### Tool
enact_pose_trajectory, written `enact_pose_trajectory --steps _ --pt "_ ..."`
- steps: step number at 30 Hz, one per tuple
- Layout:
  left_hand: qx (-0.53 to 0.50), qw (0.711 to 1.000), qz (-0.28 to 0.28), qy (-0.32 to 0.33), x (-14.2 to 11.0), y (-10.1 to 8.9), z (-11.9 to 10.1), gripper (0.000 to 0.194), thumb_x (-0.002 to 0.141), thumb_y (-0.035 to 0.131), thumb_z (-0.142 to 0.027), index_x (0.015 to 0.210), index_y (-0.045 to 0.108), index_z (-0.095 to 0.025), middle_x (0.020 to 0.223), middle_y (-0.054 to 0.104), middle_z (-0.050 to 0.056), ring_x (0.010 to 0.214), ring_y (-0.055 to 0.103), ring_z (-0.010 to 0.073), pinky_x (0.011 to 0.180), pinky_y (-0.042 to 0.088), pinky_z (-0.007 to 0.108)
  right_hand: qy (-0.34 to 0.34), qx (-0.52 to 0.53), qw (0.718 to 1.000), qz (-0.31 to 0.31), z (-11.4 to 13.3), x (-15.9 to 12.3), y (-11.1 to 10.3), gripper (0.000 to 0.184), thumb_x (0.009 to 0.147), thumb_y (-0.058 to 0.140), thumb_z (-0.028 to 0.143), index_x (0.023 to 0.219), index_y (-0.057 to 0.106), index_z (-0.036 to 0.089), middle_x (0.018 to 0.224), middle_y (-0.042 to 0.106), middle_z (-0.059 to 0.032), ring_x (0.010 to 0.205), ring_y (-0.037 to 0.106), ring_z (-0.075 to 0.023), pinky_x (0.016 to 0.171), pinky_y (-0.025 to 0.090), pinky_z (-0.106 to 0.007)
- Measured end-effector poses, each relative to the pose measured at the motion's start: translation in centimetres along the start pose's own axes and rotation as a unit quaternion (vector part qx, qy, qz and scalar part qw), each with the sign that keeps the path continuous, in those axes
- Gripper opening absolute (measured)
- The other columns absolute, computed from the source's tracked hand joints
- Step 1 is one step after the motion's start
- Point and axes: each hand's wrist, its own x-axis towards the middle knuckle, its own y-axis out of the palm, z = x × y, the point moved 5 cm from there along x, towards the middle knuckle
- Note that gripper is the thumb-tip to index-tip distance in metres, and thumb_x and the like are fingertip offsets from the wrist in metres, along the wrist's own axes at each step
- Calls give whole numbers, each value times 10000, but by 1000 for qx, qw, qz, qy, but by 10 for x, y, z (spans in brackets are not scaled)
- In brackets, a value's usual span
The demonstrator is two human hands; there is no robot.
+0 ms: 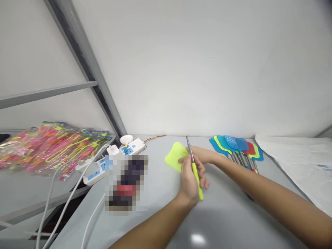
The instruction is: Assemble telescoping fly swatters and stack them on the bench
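Observation:
My left hand [188, 183] is closed around a telescopic handle [195, 174] with a metal rod and a yellow-green grip. The rod points up and away, its tip bare. Behind it, my right hand [198, 154] reaches across from the right and is partly hidden by my left hand. Its fingers pinch a yellow-green fly swatter head [174, 156], a flat mesh paddle slightly blurred by motion. The head is just left of the rod; whether the two touch I cannot tell. A pile of fly swatters [237, 147] in blue, green, red and yellow lies beyond my right forearm.
Packaged pink and yellow items [59, 145] are heaped at the left. White power strips [132, 148] and cables [75, 188] sit near a pixelated object [128, 183] on the grey table [160, 214]. White sheeting [293, 162] covers the right. A wall [194, 69] stands behind.

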Motion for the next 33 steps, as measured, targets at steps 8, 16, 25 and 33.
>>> enact_pose_trajectory --steps 8,16,25,33 --pt "143 972 135 -126 -1 5 26 415 939 400 -568 731 412 -209 511 406 -96 288 215 33 313 366 194 19 134 961 -241 -17 -73 -104 352 879 533 524 829 595 181 676 577 3 516 476 -117 454 380 -247" --pt "218 922 222 -230 0 1 43 391 968 334 -537 892 504 -193 573 503 -75 278 222 22 348 423 208 -84 163 792 -582 -55 -156 -160 314 840 614 521 862 600 208 771 570 7 584 493 -124 493 392 -257" --pt "261 900 242 -250 -3 9 36 333 983 368 -462 904 533 -183 635 528 -55 309 272 23 408 438 214 -40 230 822 -520 -76 -150 -168 281 803 698 432 750 541 206 583 425 55 483 358 -89 432 318 -242" --pt "247 898 261 -256 -4 8 38 319 981 371 -443 904 535 -180 616 528 -52 303 276 28 388 435 212 28 142 937 -319 -67 -142 -93 402 883 580 496 628 477 203 528 454 24 482 396 -109 445 297 -261"
